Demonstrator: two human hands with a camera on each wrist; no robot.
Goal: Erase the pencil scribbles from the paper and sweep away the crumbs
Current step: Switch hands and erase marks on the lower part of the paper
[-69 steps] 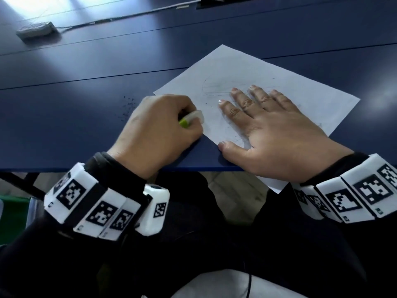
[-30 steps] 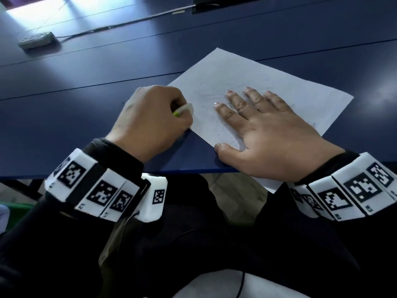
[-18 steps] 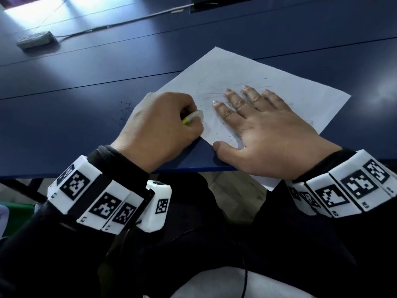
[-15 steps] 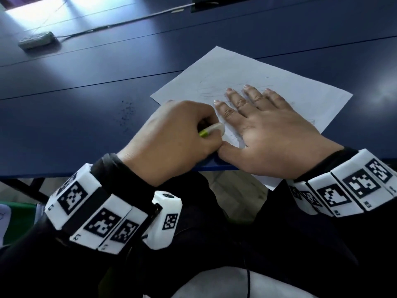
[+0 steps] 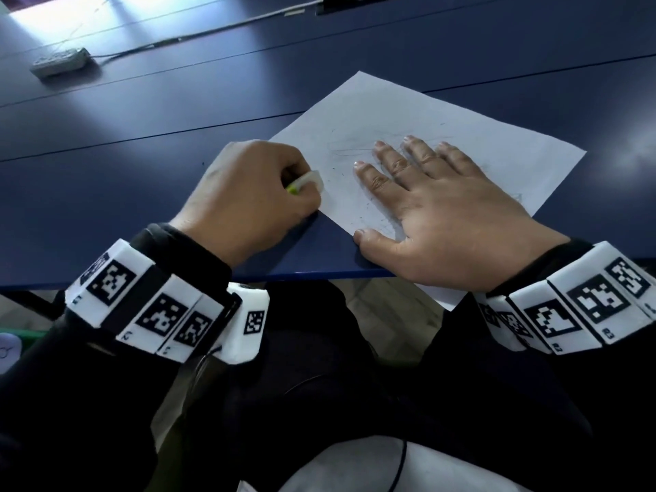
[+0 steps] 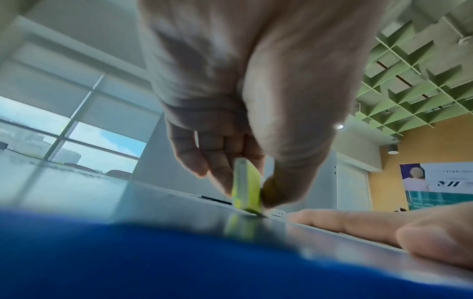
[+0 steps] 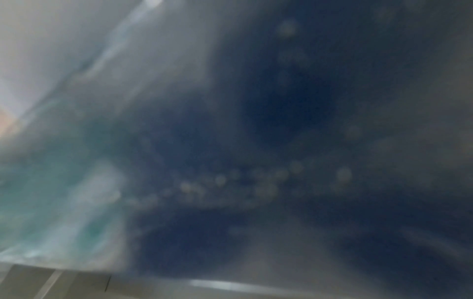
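Note:
A white sheet of paper lies askew on the blue table, its near corner hanging over the edge. Faint pencil scribbles and dark eraser crumbs mark its left half. My left hand pinches a white and green eraser and holds it against the paper's left edge. In the left wrist view the eraser stands on end between thumb and fingers. My right hand lies flat on the paper, fingers spread. The right wrist view is a blur.
The blue table ends at a near edge just under my wrists. A grey power strip with its cable lies at the far left. My lap is below the edge.
My left hand has rubbed the eraser back and forth along the paper's left part, now back up and left from near my right thumb. The right hand has stayed flat on the sheet.

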